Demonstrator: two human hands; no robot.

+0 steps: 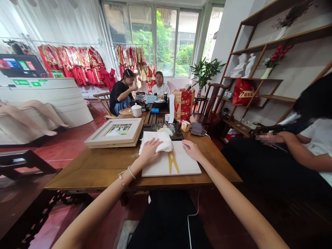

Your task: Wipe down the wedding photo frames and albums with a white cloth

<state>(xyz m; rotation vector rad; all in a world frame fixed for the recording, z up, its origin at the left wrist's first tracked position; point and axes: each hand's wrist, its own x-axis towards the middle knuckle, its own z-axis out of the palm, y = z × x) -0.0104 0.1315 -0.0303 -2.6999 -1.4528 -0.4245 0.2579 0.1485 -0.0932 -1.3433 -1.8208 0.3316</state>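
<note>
A white board (178, 166) with a yellow forked mark lies on the wooden table (103, 169) in front of me. A rolled white cloth (164, 143) rests on its upper left part. My left hand (149, 152) lies flat on the cloth with fingers spread, a thin bracelet on the wrist. My right hand (192, 149) rests flat on the board's right side, fingers stretched out, a ring on one finger, holding nothing.
A stack of framed pictures (115, 133) sits at the table's left. A phone (197, 129), a small box (185, 126), a red bag (183, 103) and a white teapot (136, 110) stand farther back. Two people sit at the far end. Another person's arm (295, 148) reaches in from the right.
</note>
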